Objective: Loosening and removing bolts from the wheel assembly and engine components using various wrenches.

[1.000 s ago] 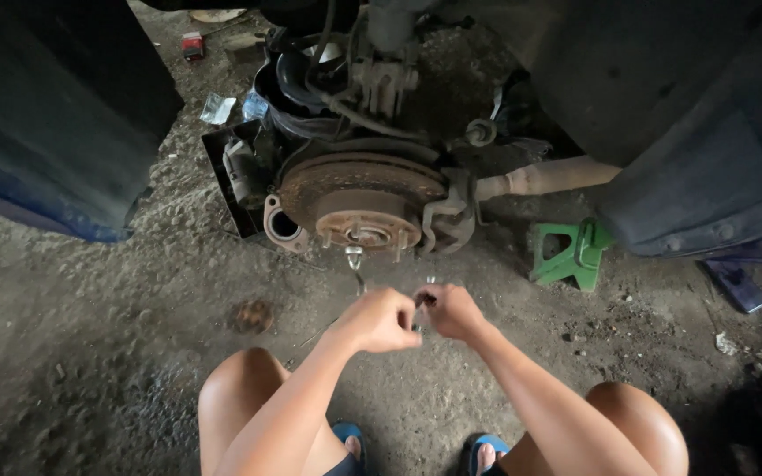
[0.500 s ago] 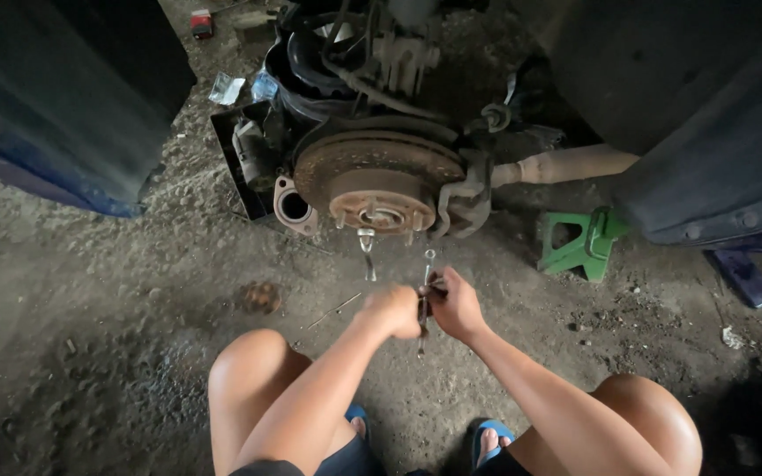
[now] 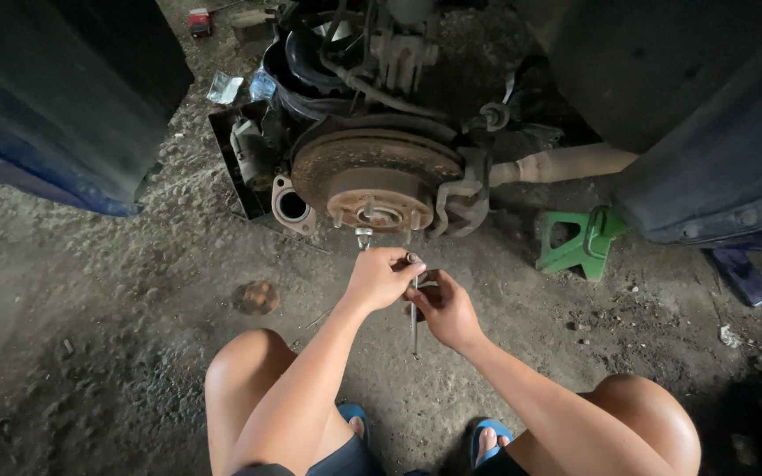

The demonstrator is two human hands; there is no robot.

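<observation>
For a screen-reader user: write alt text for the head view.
Two bare hands, left and right, meet around a thin metal rod just below a rusty brake disc on a raised car. The person squats on a dirt floor, knees at the bottom edge. A green jack stand lies to the right.
</observation>
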